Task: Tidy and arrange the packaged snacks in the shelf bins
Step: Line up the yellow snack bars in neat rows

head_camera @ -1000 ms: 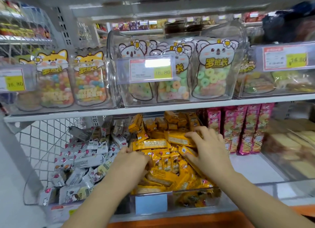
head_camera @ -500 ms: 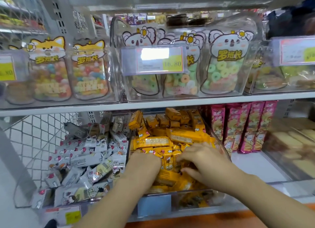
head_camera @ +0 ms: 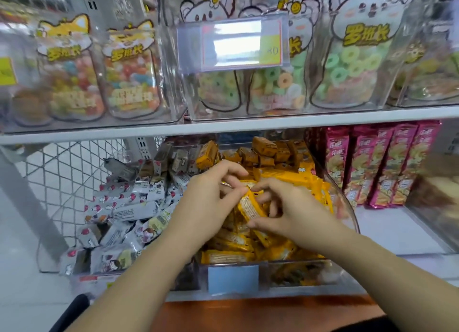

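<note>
On the lower shelf: clear bin point(head_camera: 354, 222), heaped with yellow snacks; left hand point(head_camera: 211, 202) and right hand point(head_camera: 294, 208) meeting over the heap, both pinching one yellow packet point(head_camera: 250, 206) between them. Packet's long axis slants far-left to near-right, right thumb at its near end.

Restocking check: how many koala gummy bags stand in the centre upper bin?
3: left bag partly behind the price tag, middle bag, right bag. Others may hide behind them.
</note>
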`<state>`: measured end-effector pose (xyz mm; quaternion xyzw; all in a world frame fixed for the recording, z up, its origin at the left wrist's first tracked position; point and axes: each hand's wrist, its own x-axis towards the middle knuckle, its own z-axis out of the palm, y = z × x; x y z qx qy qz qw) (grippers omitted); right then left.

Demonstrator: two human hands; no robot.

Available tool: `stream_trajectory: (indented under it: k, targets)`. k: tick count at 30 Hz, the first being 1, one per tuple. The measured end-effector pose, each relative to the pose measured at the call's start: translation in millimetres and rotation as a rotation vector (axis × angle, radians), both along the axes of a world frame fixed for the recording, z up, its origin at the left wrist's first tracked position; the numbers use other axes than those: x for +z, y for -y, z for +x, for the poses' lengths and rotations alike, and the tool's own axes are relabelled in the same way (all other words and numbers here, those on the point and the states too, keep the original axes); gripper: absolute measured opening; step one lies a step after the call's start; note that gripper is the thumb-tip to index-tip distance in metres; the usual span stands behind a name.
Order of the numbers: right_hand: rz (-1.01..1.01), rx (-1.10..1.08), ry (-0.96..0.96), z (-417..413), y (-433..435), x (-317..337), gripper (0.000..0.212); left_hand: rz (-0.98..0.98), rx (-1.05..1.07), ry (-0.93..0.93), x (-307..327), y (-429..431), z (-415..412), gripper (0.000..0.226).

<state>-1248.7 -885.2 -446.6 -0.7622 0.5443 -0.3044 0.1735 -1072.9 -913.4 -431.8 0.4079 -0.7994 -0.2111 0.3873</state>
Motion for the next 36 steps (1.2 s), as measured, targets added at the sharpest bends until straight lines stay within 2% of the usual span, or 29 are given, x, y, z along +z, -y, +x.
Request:
stream_trajectory:
  k: [3,7,11,13,15,18,21,23,26,28,31,34,36]
  targets:
    - [0.036,0.015,0.043,-5.1,0.9,6.6,0.044,0.048,-0.032,-0.038,7.3,-0.5,3.0,0.022]
    - [0.087,0.023,0.271,-28.3,-4.9,22.7,0.033,0.071,0.011,0.064,15.0,-0.2,13.5,0.019]
    - [0.067,0.147,0.409,-34.2,-18.3,32.9,0.033,0.297,-0.106,0.055,12.4,-4.1,13.0,0.024]
    - [-0.045,0.158,0.36,-32.8,-24.8,32.5,0.035,0.432,-0.14,-0.009,11.6,-7.0,10.1,0.033]
    - [-0.207,0.145,0.267,-29.9,-30.0,29.5,0.033,0.605,-0.143,-0.2,11.8,-11.4,5.9,0.038]
    - [-0.44,0.166,0.068,-24.0,-31.9,22.8,0.025,0.86,-0.199,-0.51,13.2,-18.1,-2.1,0.03]
    - [-0.47,0.195,-0.032,-20.3,-28.4,15.2,0.029,0.866,-0.179,-0.608,13.8,-15.8,-2.1,0.029]
    - [-0.439,0.157,-0.069,-19.7,-25.2,12.1,0.034,0.772,-0.121,-0.617,16.7,-11.5,4.8,0.029]
    - [-0.281,0.072,0.0,-17.2,-21.7,8.3,0.049,0.55,0.019,-0.557,23.7,-3.3,25.2,0.023]
    - [-0.191,0.062,0.023,-12.7,-16.2,5.3,0.048,0.461,0.096,-0.55,27.2,2.7,41.5,0.019]
    - [-0.036,0.113,-0.109,4.8,-4.3,4.7,0.03,0.467,0.142,-0.655,29.2,6.8,58.6,0.014]
    - [0.173,0.184,-0.296,29.1,9.8,-3.7,0.042,0.545,0.156,-0.795,23.1,6.3,65.4,0.012]
    - [0.28,0.235,-0.352,42.0,20.4,-12.1,0.054,0.594,0.158,-0.863,18.2,6.8,67.6,0.01]
